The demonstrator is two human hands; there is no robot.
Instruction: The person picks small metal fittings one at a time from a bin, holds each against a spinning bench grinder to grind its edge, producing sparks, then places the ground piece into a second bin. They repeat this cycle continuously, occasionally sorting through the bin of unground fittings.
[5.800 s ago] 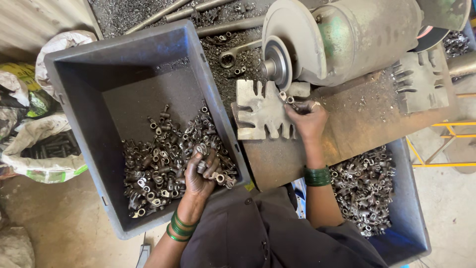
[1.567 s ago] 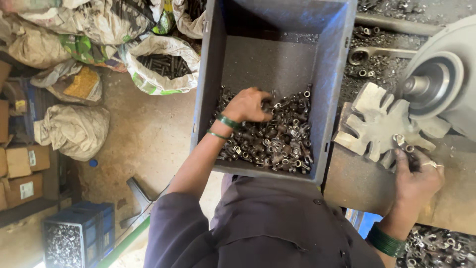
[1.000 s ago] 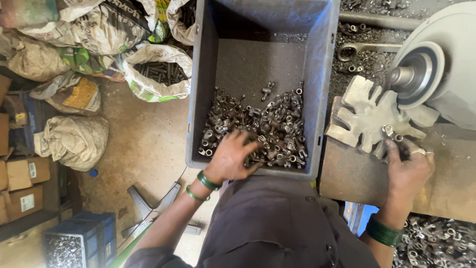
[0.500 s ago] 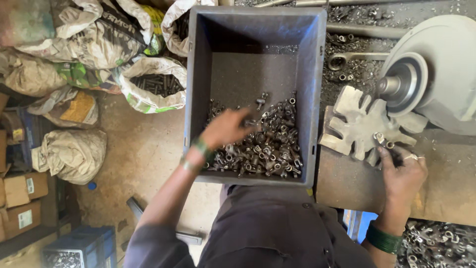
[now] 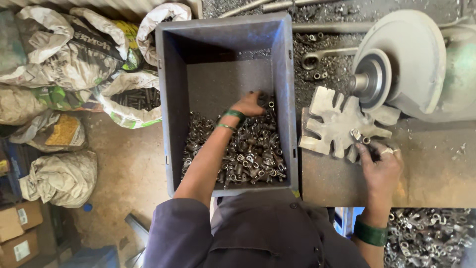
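Note:
My left hand (image 5: pixel 249 104) reaches into a grey plastic bin (image 5: pixel 170 99), fingers curled down onto the far end of a heap of small metal parts (image 5: pixel 243 154). Whether it grips any of them is hidden. My right hand (image 5: pixel 379 166) rests on the steel workbench (image 5: pixel 436 168), its fingers pinching a small metal part (image 5: pixel 358 135) against a notch of a slotted star-shaped metal plate (image 5: pixel 337 121). The plate sits just in front of the spindle (image 5: pixel 369 81) of a large round machine head (image 5: pixel 411 64).
Sacks (image 5: pixel 64 49) and an open bag of dark rods (image 5: pixel 134 99) lie on the floor to the left, with cardboard boxes (image 5: pixel 20 233) at lower left. A blue bin of metal parts (image 5: pixel 426 238) is at lower right. Loose nuts and shavings (image 5: pixel 322 54) cover the bench behind.
My left hand has moved from the near side of the heap to its far end. My right hand has stayed at the slotted plate. The camera has shifted a little.

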